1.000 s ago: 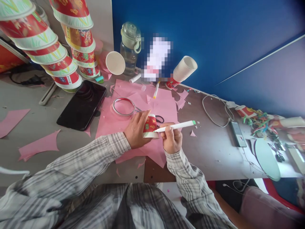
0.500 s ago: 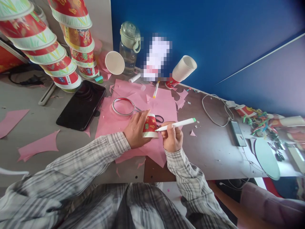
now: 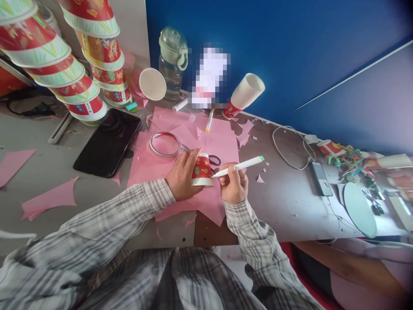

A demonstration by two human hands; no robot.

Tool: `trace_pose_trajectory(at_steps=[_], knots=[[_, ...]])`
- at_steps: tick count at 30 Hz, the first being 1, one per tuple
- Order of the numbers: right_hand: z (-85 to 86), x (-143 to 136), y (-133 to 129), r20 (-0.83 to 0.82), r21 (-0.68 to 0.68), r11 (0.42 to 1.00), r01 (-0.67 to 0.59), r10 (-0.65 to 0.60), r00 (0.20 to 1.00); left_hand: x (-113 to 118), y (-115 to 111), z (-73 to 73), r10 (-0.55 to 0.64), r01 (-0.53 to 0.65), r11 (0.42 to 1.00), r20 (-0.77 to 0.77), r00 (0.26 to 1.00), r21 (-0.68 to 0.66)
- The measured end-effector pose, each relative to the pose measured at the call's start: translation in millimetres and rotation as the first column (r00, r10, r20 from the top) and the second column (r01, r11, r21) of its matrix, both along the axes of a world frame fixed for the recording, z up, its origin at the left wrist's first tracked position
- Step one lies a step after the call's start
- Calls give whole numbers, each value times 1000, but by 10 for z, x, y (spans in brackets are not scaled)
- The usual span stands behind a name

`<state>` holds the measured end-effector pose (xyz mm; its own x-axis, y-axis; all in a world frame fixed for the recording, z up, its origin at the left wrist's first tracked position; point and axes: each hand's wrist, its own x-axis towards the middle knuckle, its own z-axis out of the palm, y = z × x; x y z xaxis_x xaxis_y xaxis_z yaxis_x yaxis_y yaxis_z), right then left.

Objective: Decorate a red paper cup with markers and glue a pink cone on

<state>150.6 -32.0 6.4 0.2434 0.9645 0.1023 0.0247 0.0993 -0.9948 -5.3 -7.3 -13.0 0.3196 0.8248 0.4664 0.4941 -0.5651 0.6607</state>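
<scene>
Left hand (image 3: 181, 175): curled around paper cup (image 3: 203, 167), over pink paper (image 3: 226, 137) | Right hand (image 3: 235, 186): pinching green marker (image 3: 247, 164), tip at cup | Cup's pale band: faintly green, extent unclear | Cup towers (image 3: 85, 108) left of pink paper: green-stroked

Over the pink paper (image 3: 222, 133), the left hand (image 3: 182, 176) holds a red cup (image 3: 202, 168), and the right hand (image 3: 234, 185) grips a marker (image 3: 247, 163), its green tip at the cup's lower side. A ring (image 3: 165, 131) and a black loop (image 3: 214, 160) lie on the paper. Left of the paper is a phone (image 3: 108, 144); behind it, a bottle (image 3: 173, 64) and a cup stack (image 3: 247, 92); to its right, a cable (image 3: 275, 144).
</scene>
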Motion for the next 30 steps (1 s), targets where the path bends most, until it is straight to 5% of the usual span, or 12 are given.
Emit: trace_pose_trajectory(at_steps=[5,9,13,20,30], knots=[[9,1,-24,9,-16,995,-98,98,995,9,-2,-1,11,-11,1000,15,1000,20],[5,-12,-13,85,4,1000,-24,24,996,8,-5,7,13,-13,1000,8,1000,14],[-5,-9,22,-19,17,998,64,-64,998,-5,-5,20,-2,2,1000,3,1000,-10],[-27,2,-11,-113,11,998,-59,60,992,-8,-1,22,1,0,1000,7,1000,-23],[-29,-18,16,-5,-39,999,30,-30,1000,-9,3,6,-5,5,1000,12,1000,-24]])
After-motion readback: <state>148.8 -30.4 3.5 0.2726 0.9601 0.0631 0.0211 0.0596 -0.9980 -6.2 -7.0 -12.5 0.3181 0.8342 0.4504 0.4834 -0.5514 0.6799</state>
